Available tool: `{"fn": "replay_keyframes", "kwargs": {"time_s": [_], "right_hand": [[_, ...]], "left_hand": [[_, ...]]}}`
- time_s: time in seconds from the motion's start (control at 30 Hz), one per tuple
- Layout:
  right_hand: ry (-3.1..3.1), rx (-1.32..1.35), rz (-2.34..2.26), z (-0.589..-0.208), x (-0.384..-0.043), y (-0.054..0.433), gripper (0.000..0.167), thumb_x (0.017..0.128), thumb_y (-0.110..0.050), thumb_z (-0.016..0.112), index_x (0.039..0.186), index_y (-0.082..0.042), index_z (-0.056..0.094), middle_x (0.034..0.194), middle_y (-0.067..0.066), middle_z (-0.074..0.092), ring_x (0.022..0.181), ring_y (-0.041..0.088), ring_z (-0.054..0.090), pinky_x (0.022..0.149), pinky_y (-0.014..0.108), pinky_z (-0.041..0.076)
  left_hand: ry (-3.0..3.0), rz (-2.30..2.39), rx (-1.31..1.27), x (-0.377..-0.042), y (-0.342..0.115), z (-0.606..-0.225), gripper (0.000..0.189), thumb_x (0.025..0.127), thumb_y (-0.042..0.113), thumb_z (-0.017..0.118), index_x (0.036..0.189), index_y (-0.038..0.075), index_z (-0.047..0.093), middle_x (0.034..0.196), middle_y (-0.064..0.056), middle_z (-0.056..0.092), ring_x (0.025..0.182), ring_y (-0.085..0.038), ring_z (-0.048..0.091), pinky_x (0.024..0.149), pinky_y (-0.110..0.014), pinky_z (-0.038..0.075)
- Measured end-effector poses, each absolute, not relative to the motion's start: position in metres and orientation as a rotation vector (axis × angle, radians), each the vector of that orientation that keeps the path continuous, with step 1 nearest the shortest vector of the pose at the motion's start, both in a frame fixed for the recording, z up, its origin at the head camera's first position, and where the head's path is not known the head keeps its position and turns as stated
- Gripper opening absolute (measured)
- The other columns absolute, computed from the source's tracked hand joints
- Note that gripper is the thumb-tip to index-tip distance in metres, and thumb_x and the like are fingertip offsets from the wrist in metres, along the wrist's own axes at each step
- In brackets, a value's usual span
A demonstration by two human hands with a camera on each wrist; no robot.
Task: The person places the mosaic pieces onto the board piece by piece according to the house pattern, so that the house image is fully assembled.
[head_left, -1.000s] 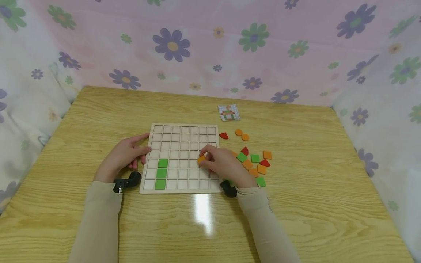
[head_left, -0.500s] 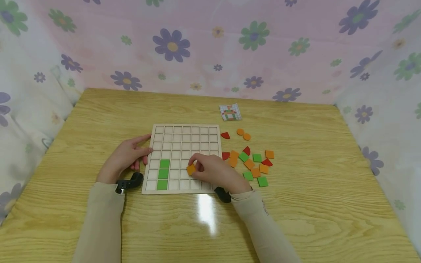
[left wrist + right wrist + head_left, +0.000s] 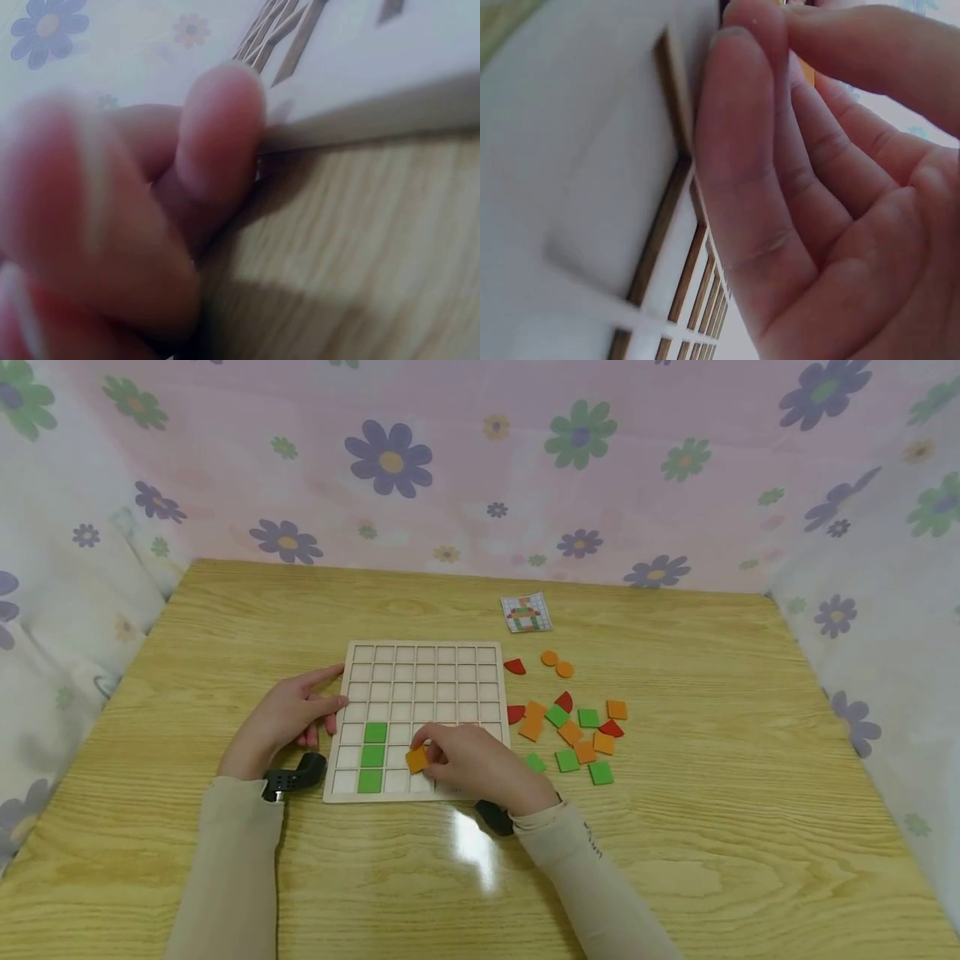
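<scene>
An orange square tile point(image 3: 417, 760) is pinched between the thumb and fingers of my right hand point(image 3: 472, 764), over the lower middle of the wooden grid board point(image 3: 425, 673). In the right wrist view, the fingers point(image 3: 739, 127) are close to the board's grid, and only a sliver of orange shows behind them. Three green square tiles point(image 3: 372, 756) fill a short column in the second column of the board. My left hand point(image 3: 281, 718) touches the board's left edge with extended index finger and thumb. Its fingertips point(image 3: 225, 120) meet the rim in the left wrist view.
Right of the board lie several loose orange squares point(image 3: 616, 710), green squares point(image 3: 601, 772) and red quarter-round pieces point(image 3: 515, 667). Two orange discs point(image 3: 550, 658) are farther back. A small pattern card point(image 3: 527, 612) lies behind the board on the wooden table point(image 3: 712, 777).
My right hand has carried the orange tile leftward and toward me across the board. The left hand has stayed at the board's edge. More loose tiles show on the right.
</scene>
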State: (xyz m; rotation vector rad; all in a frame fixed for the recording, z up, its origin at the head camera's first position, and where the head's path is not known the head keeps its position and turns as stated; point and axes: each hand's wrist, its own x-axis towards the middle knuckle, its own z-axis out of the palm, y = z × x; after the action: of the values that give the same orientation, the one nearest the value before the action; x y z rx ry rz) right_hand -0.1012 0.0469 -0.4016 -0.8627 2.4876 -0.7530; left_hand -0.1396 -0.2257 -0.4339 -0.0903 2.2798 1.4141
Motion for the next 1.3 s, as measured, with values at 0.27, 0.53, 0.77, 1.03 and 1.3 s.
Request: {"fn": "replay_keyframes", "kwargs": {"time_s": [0.27,0.53,0.77,1.03,1.3], "right_hand": [[2.467,-0.855,-0.755,-0.403,-0.096,0.040,0.021,0.082,-0.017,0.062,0.104,-0.017,0.059,0.074,-0.014,0.055,0.067,0.003,0.051,0.063,0.018,0.041],[2.494,-0.909,-0.695,-0.402,-0.091,0.034,0.021,0.082,-0.018,0.063,0.103,-0.014,0.061,0.072,-0.015,0.055,0.063,0.001,0.049,0.060,0.016,0.040],[2.536,-0.914,-0.639,-0.400,-0.087,0.029,0.021,0.081,-0.019,0.064,0.102,-0.015,0.062,0.073,-0.014,0.055,0.063,0.002,0.049,0.060,0.016,0.040],[2.559,-0.933,-0.639,-0.403,-0.084,0.025,0.022,0.080,-0.020,0.065,0.101,-0.014,0.061,0.068,-0.015,0.052,0.060,0.002,0.046,0.056,0.015,0.038],[2.575,-0.941,-0.622,-0.406,-0.084,0.023,0.020,0.080,-0.019,0.065,0.099,-0.014,0.062,0.067,-0.014,0.051,0.060,0.003,0.046,0.056,0.016,0.037]], "left_hand": [[2.274,1.413,-0.108,-0.140,-0.226,-0.434,0.065,0.084,0.039,0.059,0.141,0.032,0.027,0.069,-0.016,0.060,0.040,-0.015,0.047,0.043,-0.036,0.046],[2.263,1.420,-0.115,-0.140,-0.226,-0.433,0.065,0.085,0.038,0.059,0.141,0.032,0.027,0.070,-0.016,0.059,0.040,-0.015,0.048,0.042,-0.035,0.046],[2.264,1.427,-0.122,-0.140,-0.225,-0.432,0.064,0.085,0.038,0.059,0.141,0.031,0.027,0.070,-0.015,0.059,0.040,-0.015,0.048,0.041,-0.032,0.045],[2.260,1.425,-0.132,-0.140,-0.226,-0.432,0.065,0.085,0.038,0.059,0.141,0.031,0.027,0.070,-0.015,0.060,0.040,-0.015,0.048,0.041,-0.032,0.045],[2.271,1.426,-0.134,-0.140,-0.225,-0.433,0.064,0.085,0.037,0.060,0.140,0.031,0.028,0.068,-0.014,0.059,0.039,-0.016,0.048,0.041,-0.032,0.045]]}}
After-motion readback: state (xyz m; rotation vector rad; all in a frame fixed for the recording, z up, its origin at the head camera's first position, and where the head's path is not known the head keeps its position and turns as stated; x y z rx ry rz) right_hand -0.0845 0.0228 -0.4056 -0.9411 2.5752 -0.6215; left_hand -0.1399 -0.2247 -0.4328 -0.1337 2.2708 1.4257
